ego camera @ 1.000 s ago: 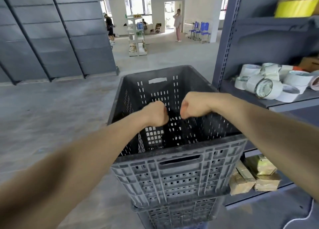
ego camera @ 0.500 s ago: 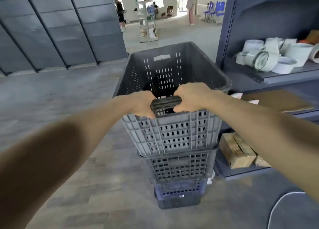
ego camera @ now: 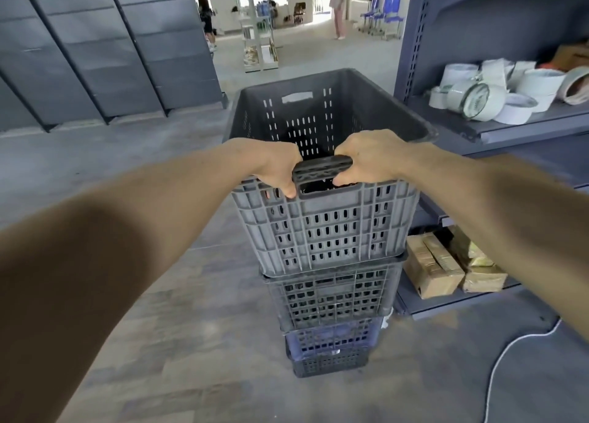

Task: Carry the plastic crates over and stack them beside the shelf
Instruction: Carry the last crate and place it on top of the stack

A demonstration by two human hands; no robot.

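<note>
Both left hand point(ego camera: 277, 167) and right hand point(ego camera: 366, 158) grip the grey slotted plastic crate point(ego camera: 325, 231) by its near rim; grey metal shelf point(ego camera: 526, 126) stands just right.

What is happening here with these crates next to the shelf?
A person is stacking plastic crates. The left hand and right hand both grip the near rim of the top grey crate, by its handle slot. That crate appears to rest on a darker crate, with a blue crate lower down, on the floor beside the shelf that holds tape rolls.
</note>
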